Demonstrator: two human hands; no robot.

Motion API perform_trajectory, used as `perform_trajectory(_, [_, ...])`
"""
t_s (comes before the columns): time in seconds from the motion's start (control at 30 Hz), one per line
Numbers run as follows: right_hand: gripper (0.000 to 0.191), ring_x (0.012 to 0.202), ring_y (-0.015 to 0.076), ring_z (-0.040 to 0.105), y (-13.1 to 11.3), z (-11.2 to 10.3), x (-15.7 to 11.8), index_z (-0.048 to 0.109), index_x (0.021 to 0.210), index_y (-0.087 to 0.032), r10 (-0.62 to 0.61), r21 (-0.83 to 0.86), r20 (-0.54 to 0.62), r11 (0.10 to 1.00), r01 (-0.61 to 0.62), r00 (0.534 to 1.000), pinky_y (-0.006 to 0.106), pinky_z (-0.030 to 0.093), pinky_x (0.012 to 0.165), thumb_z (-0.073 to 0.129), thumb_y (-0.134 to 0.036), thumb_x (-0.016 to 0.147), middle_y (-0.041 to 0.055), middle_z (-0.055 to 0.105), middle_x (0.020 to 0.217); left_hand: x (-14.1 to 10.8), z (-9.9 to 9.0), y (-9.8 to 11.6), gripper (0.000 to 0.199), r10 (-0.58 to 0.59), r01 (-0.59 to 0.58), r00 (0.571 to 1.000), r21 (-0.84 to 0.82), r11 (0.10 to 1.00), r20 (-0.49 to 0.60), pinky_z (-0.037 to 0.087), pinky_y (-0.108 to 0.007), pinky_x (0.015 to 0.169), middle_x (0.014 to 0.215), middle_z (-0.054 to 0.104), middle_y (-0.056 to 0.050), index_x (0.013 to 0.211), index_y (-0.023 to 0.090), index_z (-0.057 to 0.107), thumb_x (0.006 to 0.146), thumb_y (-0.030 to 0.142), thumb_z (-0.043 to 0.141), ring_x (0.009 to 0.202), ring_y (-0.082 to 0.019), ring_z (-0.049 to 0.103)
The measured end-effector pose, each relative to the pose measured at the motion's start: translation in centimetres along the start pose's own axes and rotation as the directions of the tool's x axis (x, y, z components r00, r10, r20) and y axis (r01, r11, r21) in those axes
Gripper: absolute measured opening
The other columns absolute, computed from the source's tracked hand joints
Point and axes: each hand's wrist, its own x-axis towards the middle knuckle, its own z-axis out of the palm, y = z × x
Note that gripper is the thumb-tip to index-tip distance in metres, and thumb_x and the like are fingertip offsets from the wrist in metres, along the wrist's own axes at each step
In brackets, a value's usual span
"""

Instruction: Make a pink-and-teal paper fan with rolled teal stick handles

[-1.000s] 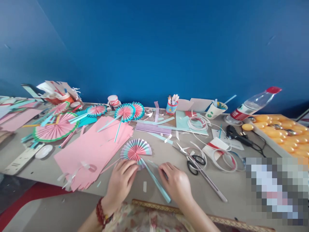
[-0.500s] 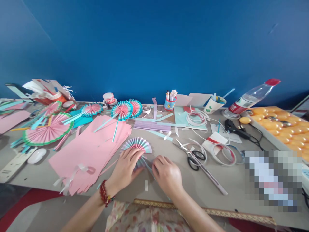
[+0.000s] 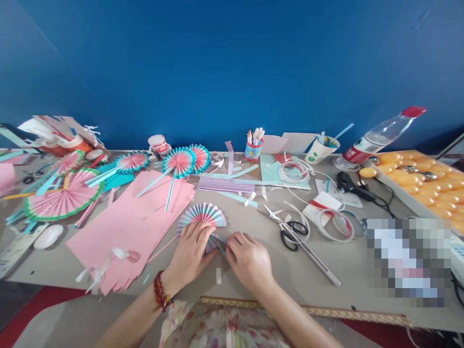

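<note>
A round pleated paper fan (image 3: 203, 213) in lilac, teal and pink lies on the desk at the middle front. My left hand (image 3: 194, 249) rests over its lower left part, fingers bent and pressing on it. My right hand (image 3: 248, 256) is just right of the fan, its fingertips pinched on a thin grey-blue strip (image 3: 217, 241) that runs from the fan's centre. The lower part of the fan is largely hidden by my left hand. A small pale strip (image 3: 218, 275) lies on the desk below the hands.
Pink sheets (image 3: 126, 227) are piled at left beside finished fans (image 3: 65, 193). Scissors (image 3: 290, 229), a long pale stick (image 3: 321, 263), tape rolls (image 3: 337, 224) and a black glue gun (image 3: 353, 186) lie at right. Behind stand a pen cup (image 3: 253, 147) and a tilted bottle (image 3: 380, 137).
My right hand has shifted slightly left, nearer the fan's centre. The strip's long end below it no longer shows. My left hand stays on the fan, and the view has shifted slightly.
</note>
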Motion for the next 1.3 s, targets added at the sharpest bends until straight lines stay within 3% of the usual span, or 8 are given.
perform_trajectory(0.3, [0.016,0.077,0.0172,0.057,-0.2,0.2,0.1,0.059,0.078,-0.020,0.002,-0.003,-0.011,1.000,-0.002,1.000,0.028,0.037,0.066,0.053,-0.014,0.091,0.0039,0.063,0.082,-0.9,1.1,-0.7,0.033,-0.054,0.053,0.997,-0.014,0.998,-0.060,0.045,-0.043,0.093,0.120,0.060,-0.011,0.121,0.020,0.050,0.091,0.032,0.059,0.113,-0.028,0.056])
perform_trajectory(0.77, [0.015,0.074,0.0170,0.054,-0.4,0.5,0.2,0.058,0.077,-0.020,-0.029,0.056,0.000,0.998,0.029,1.000,0.029,0.036,0.065,0.053,-0.014,0.090,0.0028,0.061,0.077,-1.2,1.2,-0.7,0.039,-0.096,0.095,0.995,-0.035,0.995,-0.030,0.043,-0.044,0.096,0.123,0.058,-0.011,0.127,0.020,0.046,0.091,0.028,0.059,0.115,-0.028,0.053])
perform_trajectory(1.3, [0.012,0.076,0.0169,0.053,-0.3,0.5,0.3,0.057,0.076,-0.020,-0.037,0.079,0.039,0.996,0.034,0.999,0.028,0.034,0.065,0.060,-0.016,0.087,0.0023,0.061,0.079,-1.1,1.2,-0.8,0.032,-0.080,0.080,0.997,0.033,0.996,-0.006,0.046,-0.041,0.092,0.118,0.061,-0.011,0.121,0.021,0.054,0.090,0.029,0.059,0.109,-0.028,0.057])
